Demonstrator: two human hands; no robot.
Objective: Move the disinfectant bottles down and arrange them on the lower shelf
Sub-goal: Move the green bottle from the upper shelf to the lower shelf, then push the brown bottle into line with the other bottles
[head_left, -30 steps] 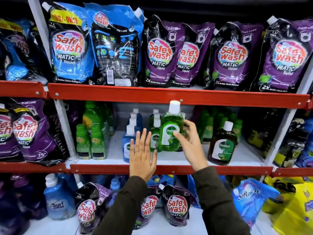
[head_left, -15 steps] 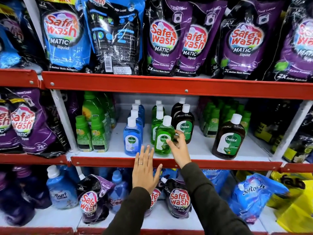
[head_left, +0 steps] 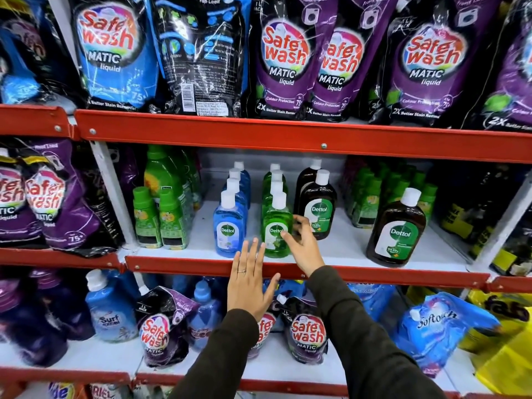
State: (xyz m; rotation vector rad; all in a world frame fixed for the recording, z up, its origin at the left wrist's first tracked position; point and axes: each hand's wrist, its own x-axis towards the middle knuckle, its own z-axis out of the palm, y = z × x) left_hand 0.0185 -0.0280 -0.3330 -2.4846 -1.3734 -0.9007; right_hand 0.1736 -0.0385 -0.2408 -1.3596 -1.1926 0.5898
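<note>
A person in dark olive sleeves stands close to a red-edged shop rack, both arms reaching toward the middle shelf (head_left: 339, 246). On its white surface, Dettol bottles stand upright in three rows running front to back: a row of blue ones, a row of green ones just to the right of it, and two brown ones further right. The front green Dettol bottle (head_left: 275, 226) stands at the shelf's front edge, close beside the front blue Dettol bottle (head_left: 229, 224). The right hand (head_left: 302, 244) is at the green bottle's right side, fingers loosely curled, with a fingertip touching its label and the others bent behind it toward the brown Dettol bottle (head_left: 318, 207) (whether they press the bottle firmly cannot be told). The left hand (head_left: 249, 282) is spread flat and empty, fingers apart, held in front of the shelf's red lip just below the blue and green bottles; a ring shows on one finger. A larger brown Dettol bottle (head_left: 398, 230) stands alone well to the right. Small green-capped bottles (head_left: 159, 217) fill the shelf's left end. Safe Wash pouches (head_left: 288, 59) crowd the shelf above, and more pouches and a Surf Excel bottle (head_left: 110, 311) sit on the shelf below.
</note>
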